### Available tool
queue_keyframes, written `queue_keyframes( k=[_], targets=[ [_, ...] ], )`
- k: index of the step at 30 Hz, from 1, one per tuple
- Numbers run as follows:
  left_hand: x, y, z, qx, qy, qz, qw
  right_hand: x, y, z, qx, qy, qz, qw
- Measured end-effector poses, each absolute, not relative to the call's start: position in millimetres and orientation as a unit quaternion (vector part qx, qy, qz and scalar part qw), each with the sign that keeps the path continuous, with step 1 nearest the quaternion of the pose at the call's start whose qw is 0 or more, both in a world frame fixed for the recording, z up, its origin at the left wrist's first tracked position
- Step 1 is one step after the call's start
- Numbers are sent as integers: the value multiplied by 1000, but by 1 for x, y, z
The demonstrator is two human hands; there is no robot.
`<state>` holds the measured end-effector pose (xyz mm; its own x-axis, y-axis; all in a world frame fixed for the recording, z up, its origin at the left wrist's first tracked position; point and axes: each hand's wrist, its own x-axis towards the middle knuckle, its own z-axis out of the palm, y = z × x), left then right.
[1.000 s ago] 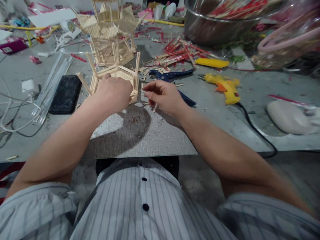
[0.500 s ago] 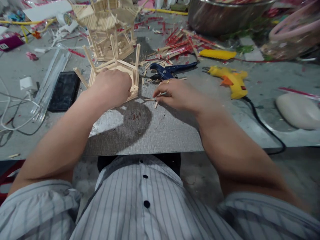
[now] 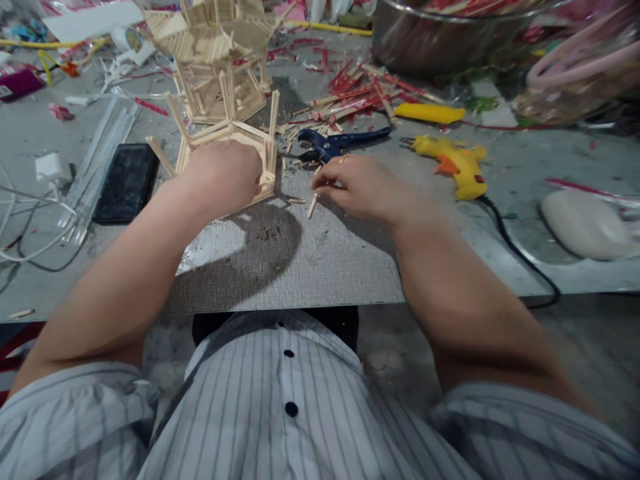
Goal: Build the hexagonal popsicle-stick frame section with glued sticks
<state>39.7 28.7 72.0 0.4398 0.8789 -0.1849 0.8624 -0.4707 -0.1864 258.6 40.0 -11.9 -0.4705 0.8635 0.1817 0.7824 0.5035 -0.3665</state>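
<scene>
While the left hand [image 3: 225, 173] reaches over the open wooden frame [image 3: 231, 124], here at ten o'clock in the view, its fingertips drop out of sight behind the knuckles; whether they press, spread or pinch, I cannot tell; over at one o'clock, the right hand [image 3: 350, 183] has thumb and forefinger close together at a short stick [image 3: 312, 207]; a firm grip on it cannot be made out.

Part-built, I'd judge: the base and rim are on, and at least four posts stand up; no roof covers them, whereas the model [image 3: 220, 50] at eleven o'clock, just behind, carries one; what sits under the left hand stays hidden.

And the look of it: pale, bare wood, many-sided, the posts made of slim sticks set side by side; those towards nine o'clock tilt outward in this view; the far ones stand nearer upright.

Just past the right hand, towards twelve o'clock, lies the blue cutter [image 3: 327, 148]; the yellow glue gun [image 3: 455, 163] rests at two o'clock.
</scene>
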Motion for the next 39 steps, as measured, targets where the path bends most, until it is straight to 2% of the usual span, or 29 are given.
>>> queue_keyframes(
  k=[13, 16, 24, 39],
  targets=[
    [39, 28, 70, -846, -516, 126, 51, 217, 27, -19, -504, -856, 37, 108],
    [40, 28, 70, -847, -515, 124, 47, 216, 26, -18, -513, -848, 60, 121],
    [39, 27, 72, -848, -512, 125, 50, 218, 27, -20, -476, -841, 107, 233],
    [38, 27, 71, -853, -507, 116, 49, 217, 26, -15, -481, -840, 147, 205]
  ],
)
